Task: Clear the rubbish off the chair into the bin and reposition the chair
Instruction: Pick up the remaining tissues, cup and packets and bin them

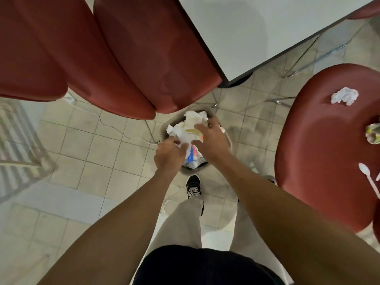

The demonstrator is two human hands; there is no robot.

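A small grey bin stands on the tiled floor, heaped with white crumpled paper and a blue and orange wrapper. Both my hands are over it. My left hand is closed around a piece of the white paper at the bin's near side. My right hand lies spread on top of the paper heap. The red chair at the right carries a crumpled white tissue, a crumpled printed wrapper at the frame's edge and a white plastic spoon.
Two red chair backs lean in from the upper left, just behind the bin. A white table fills the upper right, with metal chair legs under it. A white cable trails over the floor. My shoe is just before the bin.
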